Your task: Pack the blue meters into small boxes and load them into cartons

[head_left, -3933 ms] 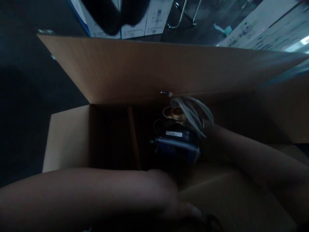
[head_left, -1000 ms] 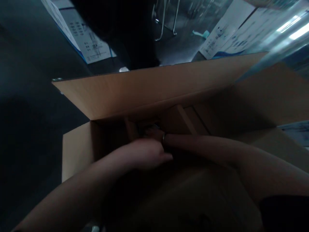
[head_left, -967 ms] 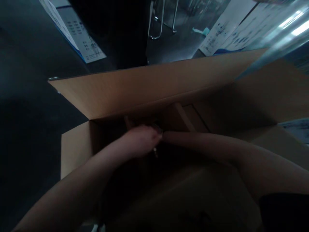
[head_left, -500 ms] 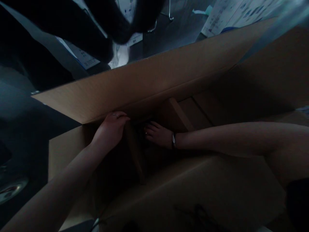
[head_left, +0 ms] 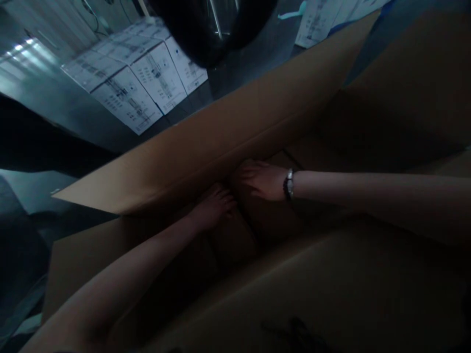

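A large open cardboard box (head_left: 228, 137) stands before me, and both my arms reach down into it. On the brown cardboard surface (head_left: 235, 240) inside lies my left hand (head_left: 217, 206), its fingers spread and bent slightly downward near a dark gap. My right hand (head_left: 265, 179), with a bracelet (head_left: 289, 184) at the wrist, rests flat, fingers stretched, on another brown cardboard piece (head_left: 272, 218) just right of that gap. Neither hand visibly grips anything. The near part of the box interior is too dark to make out.
Beyond the box's far flap, white printed cartons (head_left: 158, 73) stand on the grey floor, with another white carton (head_left: 324, 22) at the upper right. Dark-clothed legs of another person (head_left: 44, 137) are at the left. A dark blurred shape (head_left: 213, 34) hangs at the top.
My left hand has moved right and down from the edge of an upright cardboard piece, which now appears lowered. My right hand has shifted up and right. The dark legs beyond moved left, uncovering cartons.
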### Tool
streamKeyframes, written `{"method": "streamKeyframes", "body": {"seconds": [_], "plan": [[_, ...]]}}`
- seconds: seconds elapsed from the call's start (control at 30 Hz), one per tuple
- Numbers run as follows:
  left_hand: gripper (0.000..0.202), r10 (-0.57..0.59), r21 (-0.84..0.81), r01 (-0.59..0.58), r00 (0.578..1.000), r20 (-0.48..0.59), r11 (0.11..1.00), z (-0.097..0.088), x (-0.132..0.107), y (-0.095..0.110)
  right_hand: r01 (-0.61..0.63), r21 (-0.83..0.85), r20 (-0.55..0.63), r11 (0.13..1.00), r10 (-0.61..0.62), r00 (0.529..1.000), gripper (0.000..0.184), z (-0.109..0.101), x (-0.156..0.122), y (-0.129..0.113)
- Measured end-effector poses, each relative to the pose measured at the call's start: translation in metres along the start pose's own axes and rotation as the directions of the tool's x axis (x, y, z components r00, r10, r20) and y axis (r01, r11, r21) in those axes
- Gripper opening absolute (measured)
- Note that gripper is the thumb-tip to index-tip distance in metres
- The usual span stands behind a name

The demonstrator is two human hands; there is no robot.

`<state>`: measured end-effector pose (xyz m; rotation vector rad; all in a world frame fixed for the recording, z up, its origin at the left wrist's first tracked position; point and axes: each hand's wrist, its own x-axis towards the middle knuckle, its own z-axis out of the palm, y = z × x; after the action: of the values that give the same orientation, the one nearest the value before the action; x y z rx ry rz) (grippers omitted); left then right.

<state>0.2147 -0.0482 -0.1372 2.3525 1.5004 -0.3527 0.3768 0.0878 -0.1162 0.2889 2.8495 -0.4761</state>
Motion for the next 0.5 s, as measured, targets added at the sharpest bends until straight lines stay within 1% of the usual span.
{"method": "streamKeyframes", "body": {"seconds": [0.03,0.07,0.1,0.17,0.2,0.23,0.3,0.33,0.37,0.4,0.43,0.47,0.5], "plan": [[0.037,0.009,-0.004,-0.009,1.000,0.012,1.000,0.001,0.007,-0.001,-0.025,0.009,-0.049,1.000,0.025,0.998,0.039,-0.002,-0.013,0.011],[0.033,0.015,-0.011,-0.015,1.000,0.014,1.000,0.003,0.012,-0.003,-0.060,0.023,-0.045,0.998,0.061,0.997,0.043,-0.002,-0.026,0.019],[0.031,0.019,-0.025,-0.018,1.000,0.010,1.000,0.006,0.016,-0.004,-0.096,0.038,0.000,0.995,0.096,0.995,0.047,-0.002,-0.037,0.024],[0.030,0.007,-0.070,-0.006,1.000,0.009,0.998,0.011,0.020,-0.008,-0.148,0.061,0.129,0.987,0.139,0.982,0.051,-0.001,-0.052,0.028],[0.030,-0.005,-0.095,0.007,1.000,0.017,0.995,0.014,0.021,-0.010,-0.168,0.070,0.168,0.983,0.154,0.974,0.051,-0.002,-0.055,0.027],[0.029,-0.024,-0.117,0.027,0.999,0.027,0.993,0.017,0.023,-0.011,-0.196,0.078,0.177,0.978,0.180,0.968,0.050,-0.005,-0.056,0.026],[0.028,-0.076,-0.140,0.082,0.996,0.043,0.987,0.019,0.026,-0.012,-0.306,0.088,0.125,0.948,0.295,0.947,0.049,-0.012,-0.053,0.023],[0.026,-0.100,-0.138,0.106,0.994,0.050,0.985,0.018,0.028,-0.011,-0.383,0.094,0.106,0.919,0.373,0.922,0.050,-0.016,-0.050,0.022],[0.024,-0.116,-0.129,0.123,0.991,0.060,0.984,0.017,0.031,-0.009,-0.453,0.097,0.115,0.886,0.442,0.890,0.051,-0.018,-0.047,0.021],[0.022,-0.134,-0.112,0.141,0.989,0.070,0.984,0.014,0.032,-0.007,-0.501,0.094,0.157,0.860,0.484,0.861,0.050,-0.020,-0.045,0.019],[0.020,-0.174,-0.091,0.179,0.983,0.060,0.980,0.011,0.034,-0.004,-0.513,0.097,0.217,0.853,0.485,0.847,0.046,-0.019,-0.044,0.015],[0.019,-0.232,-0.070,0.233,0.972,0.030,0.970,0.007,0.034,0.000,-0.482,0.123,0.274,0.868,0.437,0.857,0.042,-0.018,-0.044,0.009],[0.019,-0.300,-0.055,0.299,0.954,-0.017,0.953,0.003,0.034,0.004,-0.409,0.180,0.315,0.895,0.341,0.886,0.037,-0.015,-0.045,0.001]]}}
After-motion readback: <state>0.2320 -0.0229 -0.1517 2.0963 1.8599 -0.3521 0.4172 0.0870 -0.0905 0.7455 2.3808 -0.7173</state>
